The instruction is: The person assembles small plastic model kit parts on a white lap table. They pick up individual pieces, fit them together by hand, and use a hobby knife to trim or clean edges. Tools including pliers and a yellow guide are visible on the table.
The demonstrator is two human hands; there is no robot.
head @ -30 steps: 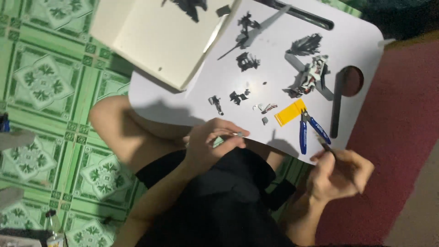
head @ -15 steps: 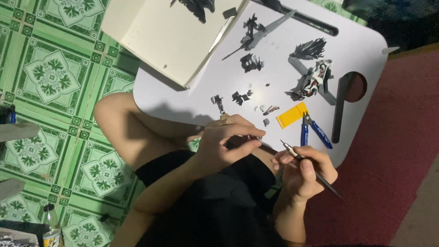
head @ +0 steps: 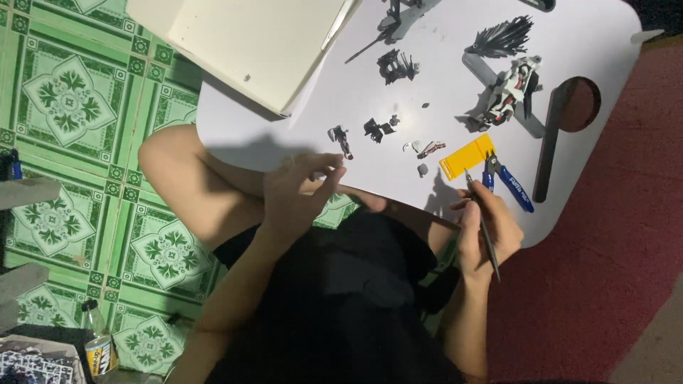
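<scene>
The counter (head: 441,178) is plain white. On it lie a cream open book (head: 249,43), a yellow block (head: 466,156), cutters (head: 506,181) with blue handles, small black and grey parts (head: 373,129), a black feathered piece (head: 501,39), and a white figure (head: 509,92) with black and red touches. The right hand (head: 487,231) holds a dark thin tool (head: 484,224). The floor (head: 64,107) has green tiles with pale leaf and flower patterns. The rug (head: 605,284) is dark red. The person's clothing (head: 341,306) is black.

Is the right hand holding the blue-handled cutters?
No, the right hand holds a thin dark tool; the blue-handled cutters lie on the table.
</scene>
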